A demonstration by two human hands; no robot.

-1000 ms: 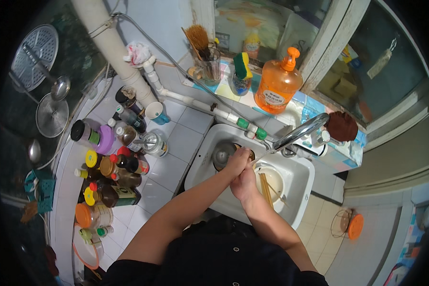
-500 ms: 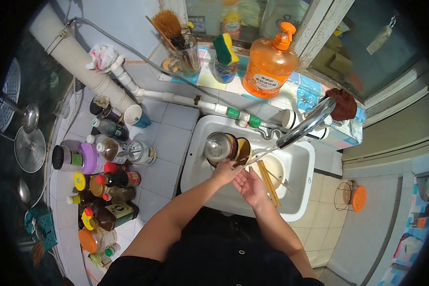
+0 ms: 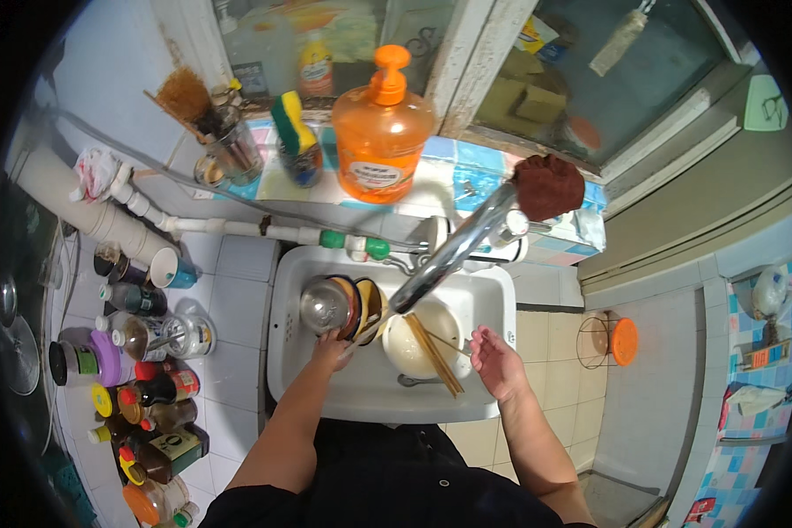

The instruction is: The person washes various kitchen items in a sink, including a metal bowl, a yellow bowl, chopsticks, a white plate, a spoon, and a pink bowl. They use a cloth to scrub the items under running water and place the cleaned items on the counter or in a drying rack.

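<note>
In the white sink (image 3: 283,387), my left hand (image 3: 330,352) is by several small nested bowls (image 3: 367,308) and a metal bowl (image 3: 326,308). A thin pale stick (image 3: 365,337) slants up from its fingers, which look closed on it; its exact kind is unclear. My right hand (image 3: 499,363) is open over the sink's right side, palm turned up and holding nothing. Between the hands lies a cream bowl (image 3: 399,350) with wooden chopsticks (image 3: 436,356) across it. A dark spoon (image 3: 418,381) rests beside the bowl. Above it reaches the chrome faucet (image 3: 453,251).
On the ledge behind stand an orange pump bottle (image 3: 383,145), a yellow-green sponge (image 3: 293,126) on a cup, and a glass of brushes (image 3: 235,151). A brown cloth (image 3: 548,187) sits near the faucet. Several bottles and jars (image 3: 172,387) crowd the left counter.
My hands have parted: the left moved toward the small bowls, the right swung out to the sink's right side. The faucet spout turned left over the bowl, and the view shifted.
</note>
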